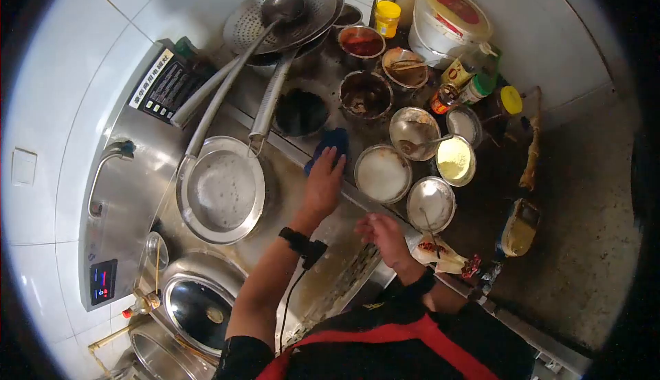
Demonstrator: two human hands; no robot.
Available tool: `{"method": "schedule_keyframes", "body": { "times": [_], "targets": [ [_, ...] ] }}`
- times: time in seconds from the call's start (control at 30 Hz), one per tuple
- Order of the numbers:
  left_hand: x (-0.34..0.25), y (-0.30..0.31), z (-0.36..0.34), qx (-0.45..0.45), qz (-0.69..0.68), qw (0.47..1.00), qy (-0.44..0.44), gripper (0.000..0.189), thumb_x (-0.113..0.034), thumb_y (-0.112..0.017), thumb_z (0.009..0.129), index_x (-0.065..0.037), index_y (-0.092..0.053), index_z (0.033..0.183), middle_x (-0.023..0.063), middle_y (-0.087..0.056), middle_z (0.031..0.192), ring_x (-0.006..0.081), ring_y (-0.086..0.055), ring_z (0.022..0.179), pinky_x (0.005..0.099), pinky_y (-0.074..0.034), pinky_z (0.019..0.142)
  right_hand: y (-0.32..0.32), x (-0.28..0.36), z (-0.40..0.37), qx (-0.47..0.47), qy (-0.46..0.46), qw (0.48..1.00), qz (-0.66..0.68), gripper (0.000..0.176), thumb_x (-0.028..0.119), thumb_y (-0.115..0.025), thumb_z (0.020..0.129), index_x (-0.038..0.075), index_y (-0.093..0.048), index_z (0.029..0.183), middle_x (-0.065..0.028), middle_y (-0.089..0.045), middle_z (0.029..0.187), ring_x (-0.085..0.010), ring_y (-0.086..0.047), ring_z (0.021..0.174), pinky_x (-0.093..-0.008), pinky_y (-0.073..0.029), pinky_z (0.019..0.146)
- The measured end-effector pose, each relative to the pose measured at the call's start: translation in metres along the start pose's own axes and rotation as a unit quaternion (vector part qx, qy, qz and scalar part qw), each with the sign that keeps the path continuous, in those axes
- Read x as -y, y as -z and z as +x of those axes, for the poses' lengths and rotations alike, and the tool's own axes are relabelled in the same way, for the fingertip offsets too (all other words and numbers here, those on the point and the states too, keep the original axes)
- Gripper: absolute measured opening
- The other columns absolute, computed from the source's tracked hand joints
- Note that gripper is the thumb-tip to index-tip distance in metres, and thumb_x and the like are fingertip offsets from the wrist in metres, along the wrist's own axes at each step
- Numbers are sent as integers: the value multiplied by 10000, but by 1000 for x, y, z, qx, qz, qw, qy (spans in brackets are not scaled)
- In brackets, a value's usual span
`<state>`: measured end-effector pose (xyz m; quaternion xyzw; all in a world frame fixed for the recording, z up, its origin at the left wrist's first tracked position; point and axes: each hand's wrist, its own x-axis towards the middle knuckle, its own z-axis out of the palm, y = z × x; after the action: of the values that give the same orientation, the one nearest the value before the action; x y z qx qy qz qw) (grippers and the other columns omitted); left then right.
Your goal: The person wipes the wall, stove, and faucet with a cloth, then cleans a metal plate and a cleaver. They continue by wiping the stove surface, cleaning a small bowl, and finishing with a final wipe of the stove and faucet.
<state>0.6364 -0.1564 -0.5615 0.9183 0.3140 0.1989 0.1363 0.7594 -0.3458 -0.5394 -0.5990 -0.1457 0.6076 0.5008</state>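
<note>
The right hand hangs slack, fingers loosely bent, nothing visible in it; ahead and left, the left hand lies with fingers spread on a blue cloth reaching past its fingertips, likely light and limp, best taken by its bunched middle; beyond that hand stands a dark pot

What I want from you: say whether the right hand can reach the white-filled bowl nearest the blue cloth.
Probably yes: the right hand looks empty, the bowl sits just ahead, and nothing visible stands between. The left hand rests on the cloth.
</note>
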Motion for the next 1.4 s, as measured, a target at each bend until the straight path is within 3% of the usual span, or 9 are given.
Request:
{"method": "schedule_keyframes", "body": {
  "times": [0.2,0.43,0.63,0.9,1.03,1.13,1.23,1.3,1.4],
  "targets": [
    [14,-20,29,31,18,999,20,635,-215,-605,819,-34,-406,1395,198,-329,1473,380,-277,1374,454,-244,1125,-8,12,21,-66,11,994,83,343,356,-467,992,38,-577,1059,-46,-635,903,-144,-628,840,-287,-503,691],
    [12,-51,22,-55,-11,997,54,644,-237,-580,831,17,-387,1390,210,-338,1467,383,-302,1363,453,-249,1126,-14,19,30,-136,34,964,224,264,179,-484,956,-47,-518,1087,-140,-586,1022,-272,-634,937,-409,-551,808],
    [10,-52,-19,35,28,998,-43,642,-213,-584,809,25,-400,1377,212,-348,1462,367,-315,1369,448,-236,1136,-10,30,32,-119,53,962,242,159,65,-488,891,-75,-540,946,-125,-563,903,-281,-625,896,-420,-570,814],
    [5,-35,25,-45,35,993,100,604,-204,-588,808,41,-437,1339,229,-335,1461,374,-303,1364,463,-241,1130,3,61,-4,-101,62,971,206,156,6,-494,879,-101,-559,972,-174,-606,988,-261,-629,950,-465,-546,920],
    [-42,-42,27,27,0,999,27,583,-182,-584,797,44,-459,1320,216,-339,1461,376,-306,1362,460,-258,1123,10,106,-45,-74,162,980,-88,204,19,-473,898,-129,-549,1017,-189,-598,1037,-249,-617,1010,-455,-534,936],
    [-59,-61,-14,41,-99,992,-70,574,-157,-568,774,47,-479,1303,201,-349,1459,384,-292,1367,470,-278,1112,34,103,-47,-56,201,976,68,251,51,-456,912,-109,-551,1080,-184,-582,1156,-264,-600,1068,-440,-513,958],
    [-48,-67,-42,26,-69,993,-95,459,-174,-475,879,26,-490,1292,194,-406,1418,368,-311,1362,503,-254,1124,55,104,-49,-136,220,894,-366,288,54,-468,905,-88,-526,1150,-168,-570,1200,-271,-594,1083,-445,-505,964],
    [-25,-65,-42,40,16,999,19,518,-173,-518,848,53,-468,1312,202,-335,1467,394,-264,1378,482,-261,1116,28,127,-57,-139,162,966,149,223,101,-488,909,-61,-581,1031,-158,-615,1035,-268,-636,941,-419,-561,847],
    [-2,-49,-1,10,97,993,64,515,-182,-491,881,62,-439,1332,225,-327,1464,397,-270,1374,481,-241,1126,29,126,-53,-152,132,975,95,225,98,-484,910,-80,-572,1016,-157,-612,1025,-267,-634,941,-402,-561,849]
  ]
}}
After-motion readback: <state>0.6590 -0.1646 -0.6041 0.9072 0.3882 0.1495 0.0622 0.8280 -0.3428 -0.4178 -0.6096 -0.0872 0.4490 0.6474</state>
